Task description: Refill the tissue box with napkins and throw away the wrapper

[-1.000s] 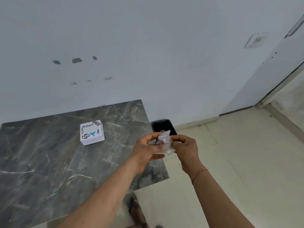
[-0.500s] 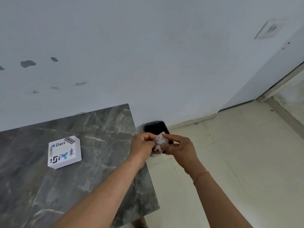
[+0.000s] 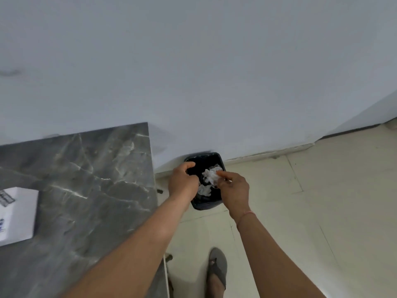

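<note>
The crumpled white wrapper (image 3: 211,174) is over the open mouth of the black bin (image 3: 204,206), which stands on the floor against the wall beside the table. My right hand (image 3: 234,188) pinches the wrapper at its fingertips. My left hand (image 3: 182,182) hovers over the bin's left rim, fingers curled, nothing in it. A second crumpled white piece (image 3: 204,190) lies lower inside the bin. The white tissue box (image 3: 18,216) sits on the table, cut off by the left edge of the view.
The grey marble table (image 3: 86,179) fills the left side; its right edge runs close to the bin. A white wall rises behind. Pale floor tiles (image 3: 311,201) spread to the right. My sandalled foot (image 3: 218,269) stands below the bin.
Both hands have moved away from the table and down over the bin with the wrapper. The left hand has come off the wrapper. The view has swung right, so the tissue box slid to the left edge.
</note>
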